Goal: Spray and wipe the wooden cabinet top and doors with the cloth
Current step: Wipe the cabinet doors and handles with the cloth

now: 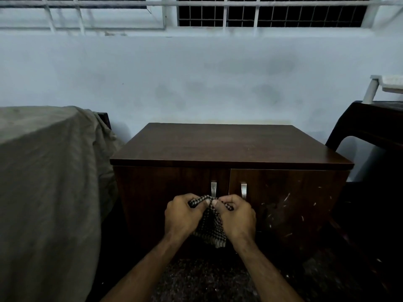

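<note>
- Your left hand (182, 214) and right hand (236, 215) sit closest to you, knuckles up, fingers curled and thumbs pinching the top edge of the cloth (209, 227) between them.
- The cloth is a coarse, woven check in dark and pale threads; it hangs limp below your hands in a rough triangle.
- It hangs in front of the cabinet doors (165, 197), just below the two flat metal handles (214, 189).
- The cabinet top (229, 144) is a smooth, dark wood-grain slab with a squared edge.
- The right door (290, 199) carries pale scuffs and flecks.
- A wrinkled, drab sheet (48, 171) drapes over something bulky to your left.
- The floor (207, 280) under your forearms looks speckled.
</note>
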Demonstrator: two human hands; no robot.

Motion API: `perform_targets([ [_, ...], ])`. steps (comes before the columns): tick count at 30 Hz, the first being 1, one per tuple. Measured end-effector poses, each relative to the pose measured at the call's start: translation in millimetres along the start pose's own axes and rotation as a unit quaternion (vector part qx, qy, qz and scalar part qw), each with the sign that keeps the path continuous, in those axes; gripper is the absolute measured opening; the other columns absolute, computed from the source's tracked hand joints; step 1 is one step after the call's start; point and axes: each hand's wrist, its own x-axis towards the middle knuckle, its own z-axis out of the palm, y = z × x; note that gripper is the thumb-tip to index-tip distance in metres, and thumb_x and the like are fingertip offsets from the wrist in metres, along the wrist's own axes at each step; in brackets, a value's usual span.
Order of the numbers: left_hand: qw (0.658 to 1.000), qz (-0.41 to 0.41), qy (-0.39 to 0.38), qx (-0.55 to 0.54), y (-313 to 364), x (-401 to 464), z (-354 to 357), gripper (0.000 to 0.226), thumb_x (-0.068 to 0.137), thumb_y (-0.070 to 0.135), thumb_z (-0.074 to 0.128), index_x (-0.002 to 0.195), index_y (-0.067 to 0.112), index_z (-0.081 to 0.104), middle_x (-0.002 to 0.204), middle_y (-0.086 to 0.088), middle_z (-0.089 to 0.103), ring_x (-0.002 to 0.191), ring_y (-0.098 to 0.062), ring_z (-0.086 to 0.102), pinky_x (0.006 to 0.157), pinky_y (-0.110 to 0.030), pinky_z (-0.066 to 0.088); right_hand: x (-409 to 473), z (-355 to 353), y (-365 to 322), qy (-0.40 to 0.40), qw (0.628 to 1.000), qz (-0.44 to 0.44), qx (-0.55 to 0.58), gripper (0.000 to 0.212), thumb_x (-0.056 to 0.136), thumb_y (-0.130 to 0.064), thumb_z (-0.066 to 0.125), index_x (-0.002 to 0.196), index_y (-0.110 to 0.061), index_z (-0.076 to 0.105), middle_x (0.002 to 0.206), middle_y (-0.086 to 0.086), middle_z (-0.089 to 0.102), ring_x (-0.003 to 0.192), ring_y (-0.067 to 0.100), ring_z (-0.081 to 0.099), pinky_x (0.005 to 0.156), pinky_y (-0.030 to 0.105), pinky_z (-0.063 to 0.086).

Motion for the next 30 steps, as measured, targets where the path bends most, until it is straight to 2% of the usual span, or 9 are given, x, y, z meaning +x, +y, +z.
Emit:
perform_targets([
  [5,0.998,0.017,0.045,-0.042,28,16,-10,0.021,0.083,0.051,0.075,0.084,0.029,0.077,0.062,0.015,0.072,0.064,-0.001,0.070,0.061,-0.022,0.056,26,-8,-39,0.038,0.999,-0.019,0.021,0.015,0.081,-0.045,0.077,0.078,-0.032,0.069,0.076,-0.013,0.071,0.076,0.007,0.069,0.070,0.033,0.060],
  [10,0.999,0.009,0.036,-0.032,24,18,-6,0.023,0.082,0.052,0.075,0.081,0.029,0.076,0.062,0.013,0.072,0.063,-0.002,0.070,0.060,-0.026,0.057,34,-7,-34,0.001,0.999,-0.009,-0.032,0.021,0.079,-0.053,0.075,0.080,-0.032,0.070,0.076,-0.009,0.073,0.073,0.013,0.071,0.068,0.037,0.061],
  [13,0.998,0.032,0.030,-0.046,14,10,-1,0.017,0.084,0.047,0.076,0.082,0.030,0.077,0.067,0.015,0.073,0.062,0.003,0.068,0.057,-0.025,0.056,24,-2,-16,-0.004,0.999,-0.043,0.006,0.016,0.081,-0.049,0.075,0.082,-0.035,0.068,0.077,-0.010,0.072,0.070,0.010,0.072,0.066,0.038,0.062],
  [15,0.997,0.047,0.028,-0.060,10,5,4,0.012,0.086,0.041,0.076,0.085,0.029,0.078,0.070,0.015,0.073,0.063,0.003,0.067,0.056,-0.022,0.054,19,0,-8,0.002,0.997,-0.075,-0.006,0.016,0.083,-0.048,0.074,0.088,-0.034,0.068,0.075,-0.011,0.071,0.068,0.006,0.069,0.063,0.035,0.061],
  [17,0.995,0.056,0.034,-0.076,5,2,9,0.010,0.087,0.038,0.076,0.091,0.029,0.080,0.074,0.015,0.074,0.067,0.003,0.069,0.059,-0.022,0.055,12,2,-2,0.023,0.993,-0.115,-0.021,0.017,0.086,-0.046,0.072,0.094,-0.031,0.069,0.075,-0.012,0.070,0.065,0.005,0.065,0.059,0.027,0.055],
  [19,0.995,0.056,0.035,-0.078,-2,-1,14,0.011,0.087,0.037,0.076,0.094,0.029,0.080,0.079,0.015,0.075,0.071,0.004,0.069,0.063,-0.022,0.057,4,9,7,0.044,0.988,-0.144,-0.018,0.015,0.087,-0.042,0.072,0.094,-0.030,0.069,0.083,-0.014,0.070,0.070,0.004,0.064,0.059,0.026,0.052],
  [24,0.999,0.020,0.029,0.015,-19,-6,23,0.016,0.085,0.045,0.076,0.083,0.029,0.076,0.068,0.016,0.070,0.061,0.004,0.065,0.053,-0.020,0.052,-5,30,35,0.063,0.994,-0.087,-0.018,0.013,0.087,-0.042,0.073,0.089,-0.031,0.067,0.084,-0.014,0.071,0.074,0.007,0.068,0.065,0.038,0.058],
  [27,0.999,0.013,0.028,0.033,-20,-3,24,0.017,0.084,0.048,0.075,0.082,0.031,0.075,0.066,0.017,0.069,0.058,0.004,0.064,0.049,-0.017,0.050,0,38,37,0.065,0.996,-0.056,-0.015,0.014,0.086,-0.043,0.073,0.089,-0.031,0.066,0.081,-0.013,0.072,0.074,0.007,0.069,0.066,0.039,0.059],
  [30,0.999,0.026,0.021,0.028,-27,-9,23,0.015,0.084,0.045,0.076,0.086,0.031,0.077,0.073,0.019,0.070,0.064,0.005,0.065,0.055,-0.017,0.053,-4,30,39,0.032,0.998,-0.051,-0.030,0.011,0.087,-0.041,0.073,0.092,-0.033,0.066,0.076,-0.013,0.070,0.069,0.007,0.068,0.061,0.034,0.058],
])
